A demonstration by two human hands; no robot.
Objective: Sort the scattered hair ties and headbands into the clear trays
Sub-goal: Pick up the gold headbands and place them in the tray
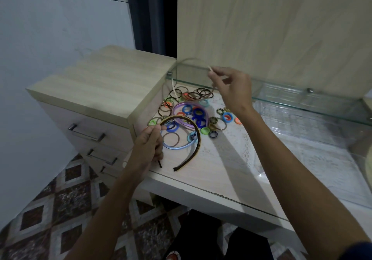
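My left hand (148,146) grips a black and gold headband (196,133) by one end, the arch standing over the pile. My right hand (229,87) pinches the tip of a thin beige headband (182,61), lifted above the glass shelf. A purple headband (179,106) and a light blue headband (175,147) lie on the desk among several coloured and dark hair ties (198,95). Clear trays (302,118) stand to the right under the glass shelf.
A wooden drawer unit (104,82) stands left of the desk, higher than it. A glass shelf (281,96) runs along the wooden back panel. A white lace mat (251,147) covers part of the desk. The patterned floor lies below.
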